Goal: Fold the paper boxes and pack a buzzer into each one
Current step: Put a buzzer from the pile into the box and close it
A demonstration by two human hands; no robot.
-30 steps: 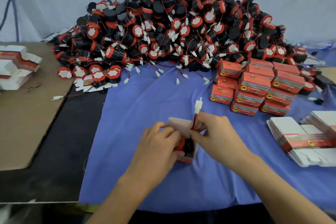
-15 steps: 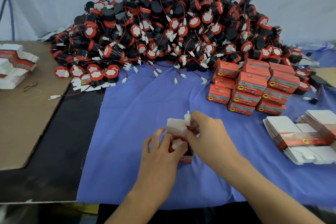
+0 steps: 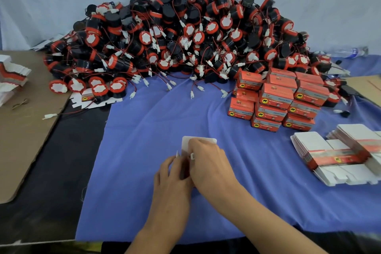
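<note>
Head view: left hand (image 3: 173, 177) and right hand (image 3: 208, 163) both curl round one paper box (image 3: 186, 142), white flap up, by the front edge of the bench (image 3: 51, 192); buzzer pile (image 3: 185, 37) along the back edge, packed boxes (image 3: 276, 97) beside it.

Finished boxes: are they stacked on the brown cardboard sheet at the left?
No, the closed orange boxes are stacked on the blue cloth at the right, just in front of the buzzer heap.
</note>
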